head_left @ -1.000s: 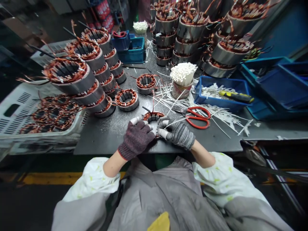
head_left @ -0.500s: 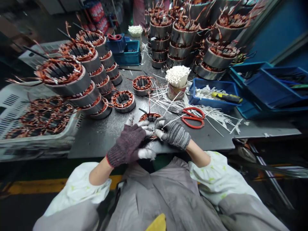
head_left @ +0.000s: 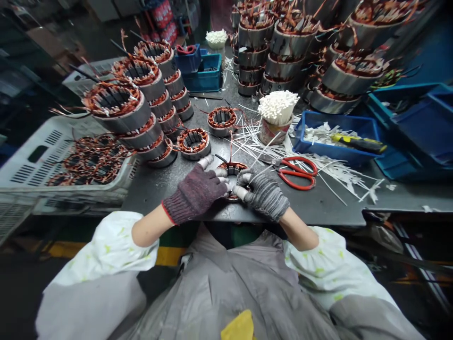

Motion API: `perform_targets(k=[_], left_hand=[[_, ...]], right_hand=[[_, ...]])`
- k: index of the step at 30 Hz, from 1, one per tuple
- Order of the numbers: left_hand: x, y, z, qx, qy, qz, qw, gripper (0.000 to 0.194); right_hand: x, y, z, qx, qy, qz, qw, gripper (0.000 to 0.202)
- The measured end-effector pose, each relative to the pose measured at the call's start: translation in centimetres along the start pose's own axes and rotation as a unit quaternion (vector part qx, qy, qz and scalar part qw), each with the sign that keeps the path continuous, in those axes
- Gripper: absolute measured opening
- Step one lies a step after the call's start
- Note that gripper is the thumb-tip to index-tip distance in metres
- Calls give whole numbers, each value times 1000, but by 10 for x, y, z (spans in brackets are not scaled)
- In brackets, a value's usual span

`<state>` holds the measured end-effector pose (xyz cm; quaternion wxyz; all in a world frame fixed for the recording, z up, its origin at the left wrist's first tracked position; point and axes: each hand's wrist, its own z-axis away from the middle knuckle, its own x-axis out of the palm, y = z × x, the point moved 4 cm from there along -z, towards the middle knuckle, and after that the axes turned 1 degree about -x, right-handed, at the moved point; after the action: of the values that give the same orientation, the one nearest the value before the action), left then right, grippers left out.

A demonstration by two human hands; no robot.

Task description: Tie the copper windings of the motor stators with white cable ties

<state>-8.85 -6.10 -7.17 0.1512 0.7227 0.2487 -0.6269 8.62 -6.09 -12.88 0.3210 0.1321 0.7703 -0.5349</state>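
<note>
A small motor stator (head_left: 231, 168) with copper windings lies at the table's front edge, between my two hands. My left hand (head_left: 200, 191), in a dark purple glove with pale-wrapped fingertips, grips its left side, fingers bent over the rim. My right hand (head_left: 262, 192), in a grey striped glove, is closed at the stator's right side. Thin white strips (head_left: 264, 151) stick out from its fingers. Both hands partly cover the stator, so the fingertips' exact contact is hidden. A black lead and a copper wire rise from the stator's far side.
Red-handled scissors (head_left: 297, 173) lie right of my hands. Behind are a cup of white strips (head_left: 276, 127), loose strips and a blue bin (head_left: 334, 148) with a yellow-black tool. Two stators (head_left: 194, 143) stand ahead, stacked stators (head_left: 120, 118) at left, beside a white crate (head_left: 38, 156).
The whole view has shifted, with objects appearing farther right. My left thumb, stretched out below the stator before, is now tucked in near it. The right hand stays beside the stator with the strips.
</note>
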Motion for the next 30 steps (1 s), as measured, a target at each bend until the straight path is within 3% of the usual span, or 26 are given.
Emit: perform_targets(k=[2,4,5,7,9,11,14,16,18,20,23,26,28,30], left_hand=[[-16,-4,13,11,-2,-10,1000,22],[-35,-5,29,-32,18,-27,999,26],[-43,-2,38,-71,42,-34,996,32],[-50,9,51,-153,140,-29,978,43],[-34,28,54,-134,210,13,968,40],[2,38,44,-82,176,60,979,35],[51,25,29,-46,153,128,979,26],[67,7,24,-23,125,170,977,24],[70,-6,24,-5,108,199,974,25],[64,-9,25,12,129,210,969,26],[52,5,24,-4,199,177,964,25],[47,29,22,-99,235,96,962,28],[46,44,21,-133,243,53,960,30],[45,52,21,-125,241,37,962,30]], right_hand=[[3,0,0,16,9,15,1000,22],[5,1,0,20,10,21,1000,20],[6,1,1,20,11,25,999,19],[7,3,1,21,18,28,999,19],[7,4,2,17,24,25,999,19],[6,4,3,5,24,24,999,16],[4,4,4,-13,19,20,1000,15],[3,4,2,-21,16,3,1000,16],[2,4,-1,-26,7,-18,999,18],[0,4,-5,-32,-2,-37,999,18],[-8,7,-11,-53,-32,-106,992,15],[-27,24,-13,-44,-57,-202,977,25],[-50,48,-18,13,17,-228,973,35],[-78,74,-26,88,156,-220,959,32]])
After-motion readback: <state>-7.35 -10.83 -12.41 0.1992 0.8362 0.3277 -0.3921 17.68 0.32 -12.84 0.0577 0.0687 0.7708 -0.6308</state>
